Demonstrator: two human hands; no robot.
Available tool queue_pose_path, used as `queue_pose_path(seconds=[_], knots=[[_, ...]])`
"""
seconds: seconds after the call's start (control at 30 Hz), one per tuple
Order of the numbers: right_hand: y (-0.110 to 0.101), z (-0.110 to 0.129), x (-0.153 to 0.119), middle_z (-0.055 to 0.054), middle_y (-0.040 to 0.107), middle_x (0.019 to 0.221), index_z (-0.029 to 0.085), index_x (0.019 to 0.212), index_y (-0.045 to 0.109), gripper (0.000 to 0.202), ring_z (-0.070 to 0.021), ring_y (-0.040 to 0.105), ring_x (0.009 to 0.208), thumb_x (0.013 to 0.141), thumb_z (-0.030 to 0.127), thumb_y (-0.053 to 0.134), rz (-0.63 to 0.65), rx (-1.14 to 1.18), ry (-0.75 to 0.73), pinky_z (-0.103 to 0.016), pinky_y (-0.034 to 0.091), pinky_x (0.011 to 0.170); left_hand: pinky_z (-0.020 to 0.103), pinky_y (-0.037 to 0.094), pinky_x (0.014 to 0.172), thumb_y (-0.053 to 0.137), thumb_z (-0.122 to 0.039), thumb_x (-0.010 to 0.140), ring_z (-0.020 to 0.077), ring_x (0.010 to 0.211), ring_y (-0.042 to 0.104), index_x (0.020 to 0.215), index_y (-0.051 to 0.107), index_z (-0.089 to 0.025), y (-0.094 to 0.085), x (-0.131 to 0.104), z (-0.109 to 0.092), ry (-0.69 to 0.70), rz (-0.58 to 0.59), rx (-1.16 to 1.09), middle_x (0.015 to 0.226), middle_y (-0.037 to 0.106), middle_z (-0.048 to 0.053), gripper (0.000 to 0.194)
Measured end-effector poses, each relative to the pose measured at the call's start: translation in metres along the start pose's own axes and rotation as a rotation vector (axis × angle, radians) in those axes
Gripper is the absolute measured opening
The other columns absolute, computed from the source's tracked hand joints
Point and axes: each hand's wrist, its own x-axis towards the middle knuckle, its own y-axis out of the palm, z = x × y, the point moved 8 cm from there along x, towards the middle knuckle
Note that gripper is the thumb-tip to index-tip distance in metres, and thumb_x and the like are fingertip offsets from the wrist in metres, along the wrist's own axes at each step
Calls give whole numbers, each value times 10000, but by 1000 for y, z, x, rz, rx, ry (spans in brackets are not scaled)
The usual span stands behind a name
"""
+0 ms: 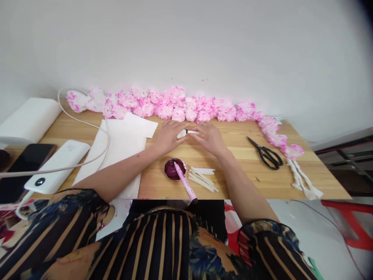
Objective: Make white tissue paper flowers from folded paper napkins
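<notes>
My left hand point(171, 136) and my right hand point(211, 137) meet over the table, fingers closed on the two ends of a small white paper roll point(192, 132). A dark band crosses the roll between them. Close in front of my hands stands a small dark dish point(166, 171) with purplish contents. A pink marker point(186, 186) leans in it, its dark end toward me. Beside the dish lie several thin white rolled sticks point(204, 181). Behind my hands, pink-and-white paper flowers point(176, 103) run in a row along the wall.
White paper sheets point(122, 136) lie to the left. Farther left are a white power bank point(62, 163) with a cable point(84, 123), a black phone point(32, 159) and a white paper pack point(29, 118). Black scissors point(268, 155) and twisted white strips point(300, 179) lie right.
</notes>
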Motion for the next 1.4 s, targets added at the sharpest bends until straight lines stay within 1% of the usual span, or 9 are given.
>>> queue_pose_path(seconds=[0.2, 0.33, 0.47, 0.63, 0.77, 0.97, 1.1, 1.23, 1.4], knots=[[3, -7, -1, -64, 761, 877, 221, 936, 771, 233, -237, 646, 836, 956, 404, 628, 9, 36, 100, -364, 454, 785, 458, 396, 1134, 656, -354, 929, 290, 1244, 609, 1386, 614, -189, 2, 2, -1, -26, 28, 7, 1321, 700, 111, 488], [5, -9, -2, -69, 764, 860, 217, 914, 774, 290, -248, 658, 827, 955, 460, 620, 21, 33, 128, -365, 447, 751, 473, 392, 1148, 600, -296, 951, 294, 1259, 606, 1399, 610, -176, 4, 2, 1, -41, 46, -4, 1314, 702, 119, 463], [5, -10, -2, -67, 758, 839, 222, 902, 772, 311, -253, 657, 815, 954, 485, 614, 25, 31, 141, -366, 447, 726, 483, 396, 1149, 590, -241, 925, 294, 1254, 612, 1397, 612, -196, 4, 1, 3, -43, 37, -28, 1320, 701, 113, 475], [2, -12, -3, -62, 754, 839, 219, 907, 766, 266, -246, 647, 811, 954, 437, 619, 22, 38, 137, -367, 447, 736, 465, 405, 1129, 598, -285, 925, 290, 1234, 617, 1373, 628, -192, 1, 0, 5, -51, 6, -57, 1315, 709, 103, 459], [0, -12, -3, -61, 757, 839, 216, 904, 764, 261, -245, 647, 807, 952, 433, 627, 31, 37, 145, -367, 438, 729, 459, 413, 1102, 595, -296, 930, 290, 1195, 629, 1334, 658, -185, 3, 1, 9, -50, 25, -56, 1263, 731, 104, 424], [-3, -15, -4, -61, 765, 869, 227, 952, 777, 263, -245, 648, 822, 968, 433, 613, 59, 44, 151, -368, 433, 743, 437, 437, 1046, 572, -235, 914, 277, 1149, 635, 1260, 709, -193, 6, 2, 18, -14, 18, -64, 1193, 749, 98, 374], [-2, -16, -3, -69, 760, 872, 233, 978, 780, 284, -246, 637, 823, 988, 434, 580, 84, 41, 96, -371, 426, 744, 433, 445, 1021, 544, -278, 957, 267, 1111, 652, 1190, 742, -212, 13, 3, 26, -37, 39, -112, 1159, 768, 76, 313], [0, -21, -2, -72, 746, 837, 227, 941, 782, 265, -248, 634, 814, 973, 415, 599, 106, 34, 104, -374, 423, 744, 423, 446, 997, 571, -345, 968, 251, 1025, 675, 1022, 773, -225, 16, 6, 35, -74, 52, -185, 1042, 794, 44, 241], [1, -23, -2, -46, 737, 793, 223, 833, 761, 269, -215, 640, 767, 946, 423, 620, 131, 214, 161, -360, 456, 756, 445, 390, 1076, 575, -362, 966, 225, 933, 674, 888, 768, -221, 7, 10, 29, 47, 16, -198, 868, 764, 48, 251]])
